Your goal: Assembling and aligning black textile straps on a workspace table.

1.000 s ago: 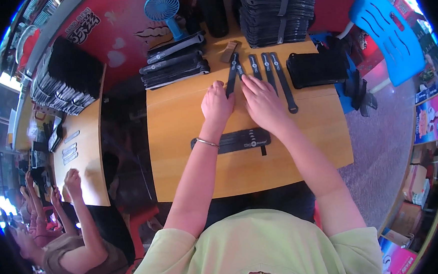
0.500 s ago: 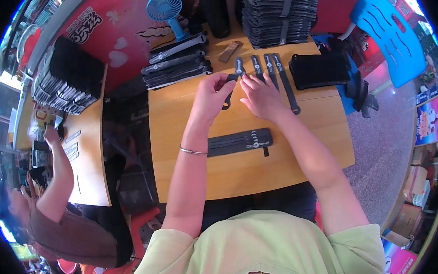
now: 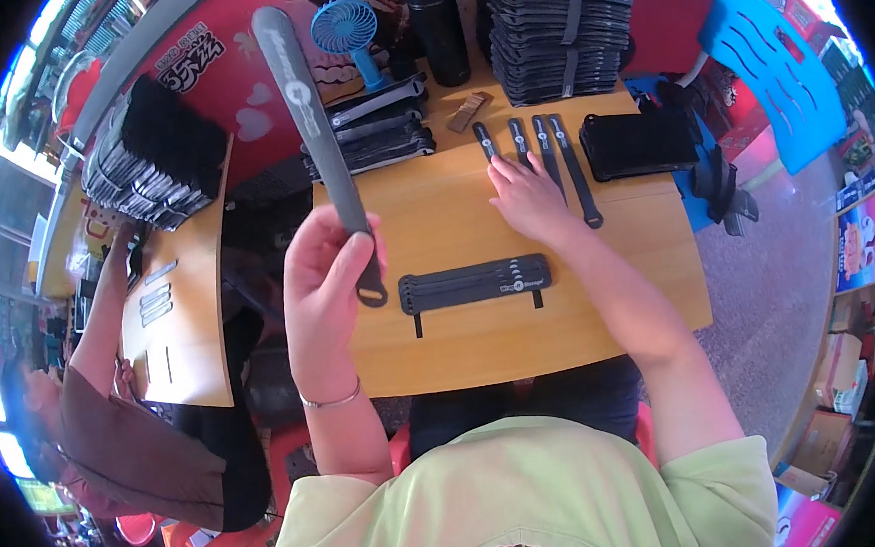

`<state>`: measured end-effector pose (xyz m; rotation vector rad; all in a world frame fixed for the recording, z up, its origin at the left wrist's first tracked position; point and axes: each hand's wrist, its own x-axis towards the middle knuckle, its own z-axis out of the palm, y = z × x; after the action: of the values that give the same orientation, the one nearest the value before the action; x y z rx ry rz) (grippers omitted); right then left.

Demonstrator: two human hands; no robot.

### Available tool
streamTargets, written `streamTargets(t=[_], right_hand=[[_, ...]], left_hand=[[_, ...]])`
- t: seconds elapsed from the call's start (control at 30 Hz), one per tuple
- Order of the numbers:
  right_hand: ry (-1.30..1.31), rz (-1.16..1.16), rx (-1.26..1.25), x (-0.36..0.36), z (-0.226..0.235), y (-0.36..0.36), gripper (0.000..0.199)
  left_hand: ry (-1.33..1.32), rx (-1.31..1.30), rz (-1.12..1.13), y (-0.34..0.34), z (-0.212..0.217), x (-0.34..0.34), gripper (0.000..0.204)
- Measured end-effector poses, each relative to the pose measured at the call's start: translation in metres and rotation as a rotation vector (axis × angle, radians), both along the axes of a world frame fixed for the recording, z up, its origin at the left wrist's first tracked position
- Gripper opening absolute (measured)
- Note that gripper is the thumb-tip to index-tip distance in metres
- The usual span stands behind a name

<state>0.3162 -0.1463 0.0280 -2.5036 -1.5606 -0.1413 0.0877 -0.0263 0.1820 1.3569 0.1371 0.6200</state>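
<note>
My left hand (image 3: 321, 306) is raised above the table's left side, thumb and fingers closed on the lower part of a long dark grey strap (image 3: 313, 121). The strap stands nearly upright, rounded at its top and with a slot at its lower end. At the far side of the table, my right hand (image 3: 533, 202) lies with stretched fingers on the straps, holding nothing that I can see. Several slim dark straps (image 3: 575, 165) lie there in a row, partly hidden by that hand. Nearer me is a flat dark organizer-like piece (image 3: 458, 286) with two short black tabs at its near edge.
Bundles of black straps (image 3: 379, 142), a blue fan (image 3: 344, 26), a black bottle (image 3: 438, 33) and a tall strapped black stack (image 3: 555, 36) line the back. A brown block (image 3: 468, 111) and a black case (image 3: 638, 145) lie nearby. Another person (image 3: 142, 442) sits at a table on the left.
My left hand has moved left and nearer me, lifting a strap from the row area. My right hand has stayed near the straps. The flat piece's left end now shows.
</note>
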Motion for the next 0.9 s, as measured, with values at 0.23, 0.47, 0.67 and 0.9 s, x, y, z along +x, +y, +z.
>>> streamTargets(t=[0.23,0.47,0.67,0.9], right_hand=[[1.059,0.174,0.795,-0.023,0.066,-0.029,0.052],[1.417,0.143,0.784,-0.092,0.093,-0.09,0.023],[1.253,-0.126,0.768,-0.092,0.07,-0.107,0.012],[0.627,-0.252,0.617,0.007,0.02,-0.069,0.013]], left_hand=[[0.385,0.025,-0.089,-0.014,-0.033,-0.042,0.012],[0.575,0.151,-0.266,-0.025,-0.076,-0.054,0.009],[0.583,0.183,-0.285,-0.019,-0.091,-0.064,0.008],[0.525,0.103,-0.203,-0.029,-0.091,-0.053,0.008]])
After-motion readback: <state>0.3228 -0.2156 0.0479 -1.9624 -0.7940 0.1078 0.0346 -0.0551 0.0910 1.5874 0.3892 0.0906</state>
